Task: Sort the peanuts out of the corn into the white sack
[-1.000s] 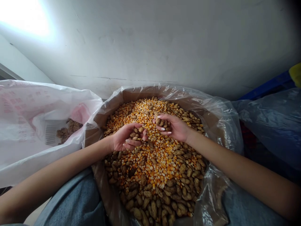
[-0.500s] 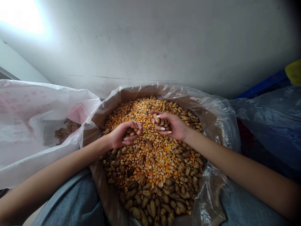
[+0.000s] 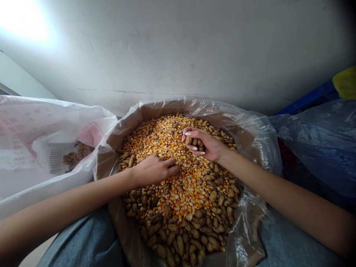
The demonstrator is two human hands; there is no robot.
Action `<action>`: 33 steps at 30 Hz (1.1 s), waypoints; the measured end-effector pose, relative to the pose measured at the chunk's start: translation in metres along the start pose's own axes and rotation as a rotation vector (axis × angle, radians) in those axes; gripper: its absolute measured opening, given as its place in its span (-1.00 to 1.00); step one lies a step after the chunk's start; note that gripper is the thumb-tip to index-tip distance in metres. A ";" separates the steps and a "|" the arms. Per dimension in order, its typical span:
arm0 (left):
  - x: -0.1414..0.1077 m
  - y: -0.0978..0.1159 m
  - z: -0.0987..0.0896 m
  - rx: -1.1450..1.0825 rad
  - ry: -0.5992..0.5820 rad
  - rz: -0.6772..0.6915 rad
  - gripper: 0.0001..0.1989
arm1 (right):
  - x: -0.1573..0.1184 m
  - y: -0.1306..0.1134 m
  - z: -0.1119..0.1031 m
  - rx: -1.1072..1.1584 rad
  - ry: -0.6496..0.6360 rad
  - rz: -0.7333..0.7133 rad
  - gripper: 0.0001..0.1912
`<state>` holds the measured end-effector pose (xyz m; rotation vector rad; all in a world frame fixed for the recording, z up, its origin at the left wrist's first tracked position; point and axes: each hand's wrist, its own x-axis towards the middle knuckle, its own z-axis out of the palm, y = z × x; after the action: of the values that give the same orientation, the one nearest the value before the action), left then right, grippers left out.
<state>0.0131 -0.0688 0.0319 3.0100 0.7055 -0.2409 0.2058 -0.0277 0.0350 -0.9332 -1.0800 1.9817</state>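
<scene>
My right hand (image 3: 204, 144) is cupped over the corn, its fingers curled round several unshelled peanuts (image 3: 195, 142). Left of it, my left hand (image 3: 157, 169) is turned back-up and low over the corn kernels (image 3: 189, 189). Its thumb and forefinger come together at a peanut (image 3: 177, 162); the other fingers and whatever lies under the palm are hidden. Yellow-orange kernels fill the middle of a cardboard box (image 3: 178, 108) lined with a clear plastic bag (image 3: 251, 128). Unshelled peanuts lie among them, thickest along the near and right sides.
At the left stands a white plastic bag (image 3: 22, 148) with brown, lumpy contents (image 3: 78, 154) showing. A grey wall (image 3: 178, 48) rises behind the box. To the right are a translucent plastic sheet (image 3: 322, 137), a blue edge (image 3: 308, 98) and something yellow (image 3: 345, 83). My jeans-clad legs (image 3: 80, 237) flank the box.
My left hand has turned from palm-up, with peanuts showing in it, to palm-down, and moved right and lower onto the corn. My right hand has shifted slightly right, still holding peanuts.
</scene>
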 end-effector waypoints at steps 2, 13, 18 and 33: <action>0.002 0.002 0.001 0.084 -0.013 0.028 -0.71 | -0.004 -0.005 -0.004 -0.348 0.048 -0.065 -0.87; 0.004 -0.002 0.006 -0.574 0.062 -0.028 -0.79 | -0.004 0.013 -0.016 -1.781 0.091 -0.103 -0.71; 0.002 -0.017 -0.002 -1.711 0.093 -0.268 -0.78 | 0.000 0.014 -0.018 -1.673 0.121 -0.109 -0.76; -0.010 -0.036 -0.016 -2.070 0.481 -0.479 -0.73 | -0.008 -0.013 -0.024 0.246 0.166 0.103 -0.86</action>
<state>-0.0095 -0.0394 0.0490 0.8758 0.7905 0.7419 0.2325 -0.0193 0.0385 -1.0147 -0.6910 2.0234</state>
